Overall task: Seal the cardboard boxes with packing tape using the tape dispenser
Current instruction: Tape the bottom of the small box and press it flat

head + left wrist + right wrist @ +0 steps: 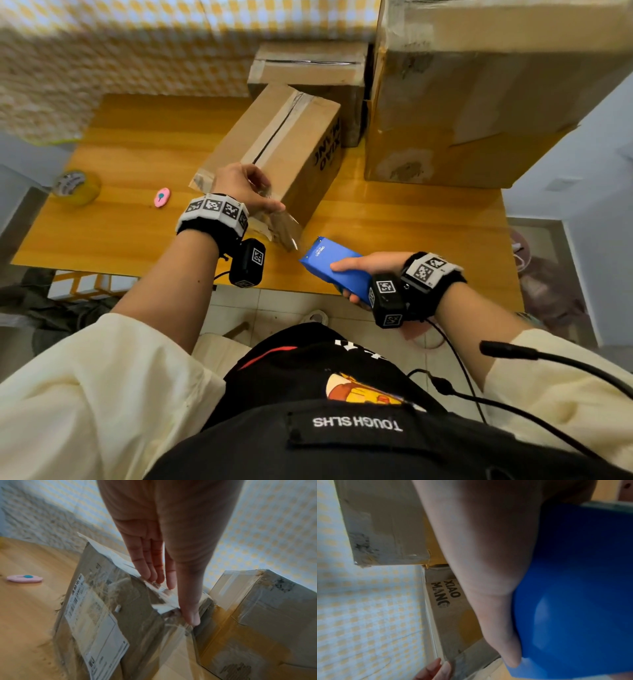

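Note:
A long cardboard box (284, 150) lies at an angle on the wooden table (137, 137), with old tape along its top seam. My left hand (263, 195) presses on its near end. In the left wrist view the straight fingers (154, 574) lie on the taped top edge of the box (96, 615), and the thumb runs down its corner. My right hand (349, 279) grips a blue tape dispenser (332, 270) just in front of the box, near the table's front edge. A strip of clear tape (284, 229) runs from the box end toward the dispenser (573, 588).
A very large box (462, 102) stands at the back right, and a medium box (308, 68) sits behind the long one. A yellow tape roll (77, 186) and a small pink cutter (162, 197) lie at the left. A checked cloth covers the back.

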